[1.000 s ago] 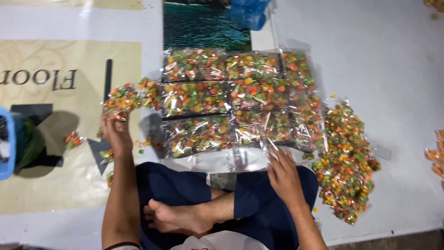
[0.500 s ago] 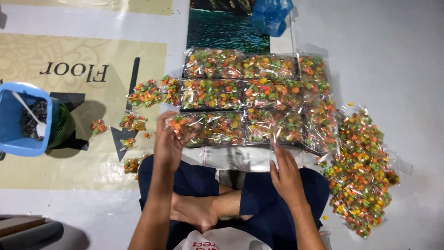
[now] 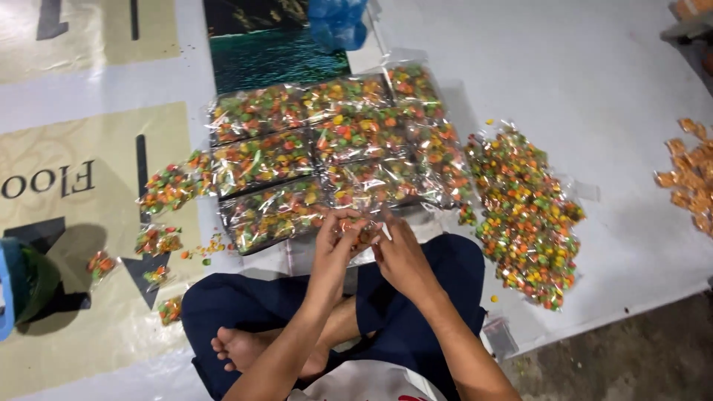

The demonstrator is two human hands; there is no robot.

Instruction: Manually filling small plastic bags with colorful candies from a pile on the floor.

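A printed floor sheet (image 3: pixel 594 89) covered the ground where the person sat cross-legged. On it lay rows of filled clear packets (image 3: pixel 327 141) of multicoloured sweets, with a loose heap of sweets (image 3: pixel 527 208) just to their right. A few small filled bags (image 3: pixel 157 241) lay scattered to the left. The left hand (image 3: pixel 334 249) and right hand (image 3: pixel 401 256) met above the lap, fingers pinching one small sweet packet (image 3: pixel 362 232) between them, at the rows' near edge.
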